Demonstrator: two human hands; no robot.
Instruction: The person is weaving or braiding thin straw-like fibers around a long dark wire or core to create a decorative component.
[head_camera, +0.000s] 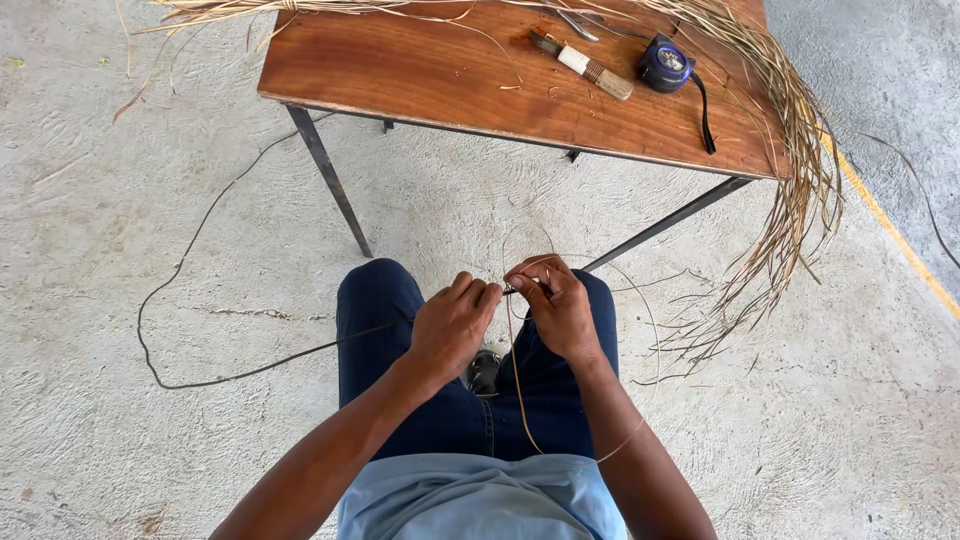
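I sit with both hands together above my knees in dark blue trousers. My left hand (452, 322) pinches a long dark thin strand (180, 270) that trails left over the floor in a wide loop. My right hand (556, 303) is closed on a thin pale fibre strip (517, 385) that hangs down between my legs and loops up above the fingers. The fingertips of both hands meet at a small dark point between them; what it is I cannot tell.
A brown wooden table (450, 75) on dark metal legs stands just ahead. On it lie a knife with a wrapped handle (583, 64), a blue tape measure (666, 62) and a bundle of dry fibres (790, 150) drooping off the right edge. A yellow floor line (900, 245) runs at right.
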